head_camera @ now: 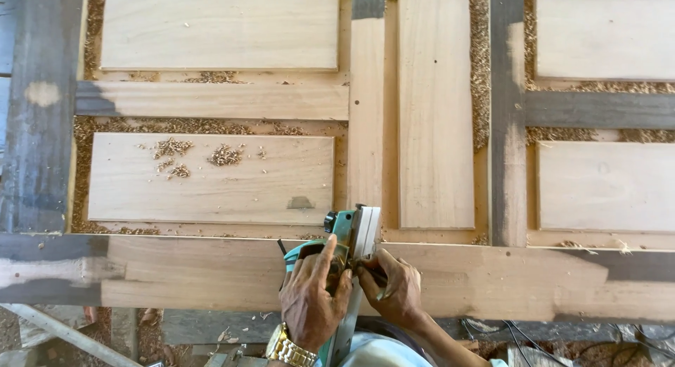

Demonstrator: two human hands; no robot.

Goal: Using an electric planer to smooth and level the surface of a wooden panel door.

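Observation:
A teal and silver electric hand planer (pixel 351 235) rests on the near rail of a large wooden panelled door (pixel 211 275) lying flat. My left hand (pixel 311 297), with a gold watch on its wrist, is wrapped over the planer's handle. My right hand (pixel 395 288) touches the planer's right side near its base, fingers pinched at it. The door's frame is partly grey and weathered, partly fresh pale wood.
Raised pale panels (pixel 211 178) fill the door, with wood shavings (pixel 225 155) on one panel and packed in the grooves. Dark cables (pixel 520 335) and scrap wood lie on the ground below the near edge.

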